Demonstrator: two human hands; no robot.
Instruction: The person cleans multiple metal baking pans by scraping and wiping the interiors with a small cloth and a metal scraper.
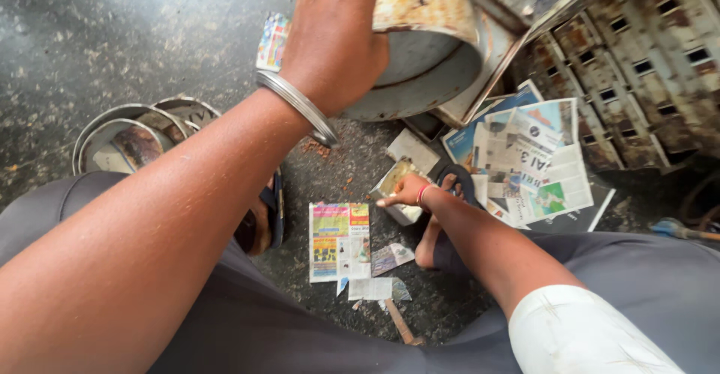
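1. Left hand (pixel 334 36) at 12 o'clock, closed on rusty drum (pixel 420 44), held tilted above floor (pixel 112 29).
2. Right hand (pixel 405 192) at center, fingers curled, touching small tin (pixel 394 183).
3. Newspapers (pixel 529 160) at 3 o'clock.

Printed paper was the only such matter on the dark floor. A rectangular newspaper cutting (pixel 339 240) lay flat between the person's feet, banded in pink, yellow, green and orange with white below. Just beneath it lay smaller white and grey paper scraps (pixel 381 276), some touching its lower edge. To the right, a loose stack of newspaper sheets (pixel 529 160) was spread at a tilt, mostly white with blue borders and a green picture patch, lying near the rusted metal frame. Another colourful printed sheet (pixel 271 42), pink, yellow and blue, showed partly at the top, hidden behind the left wrist. No screens or signs appeared.
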